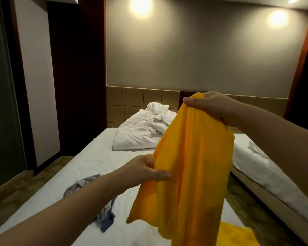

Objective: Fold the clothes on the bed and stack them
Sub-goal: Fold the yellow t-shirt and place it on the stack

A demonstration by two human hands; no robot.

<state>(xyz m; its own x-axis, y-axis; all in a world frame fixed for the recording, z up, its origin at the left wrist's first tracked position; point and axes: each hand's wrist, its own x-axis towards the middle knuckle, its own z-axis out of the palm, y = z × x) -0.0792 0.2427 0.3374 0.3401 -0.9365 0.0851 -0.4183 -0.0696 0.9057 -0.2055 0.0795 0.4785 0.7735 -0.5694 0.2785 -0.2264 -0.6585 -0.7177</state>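
Fingers of the right hand [212, 107] pinch the yellow garment [188, 174] at its top; left hand [146, 172] grips its edge above the bed [89, 157]. Garment's lower end is cut off.

A hotel-like bedroom: 2 white beds [82, 162], padded headboard [132, 102], wall lamps [140, 5].

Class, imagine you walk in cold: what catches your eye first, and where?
The bright yellow garment hangs mid-frame, the right hand gripping its top, the left hand pinching its side. Behind it, crumpled white bedding lies at the head of the bed; a grey garment lies lower left.
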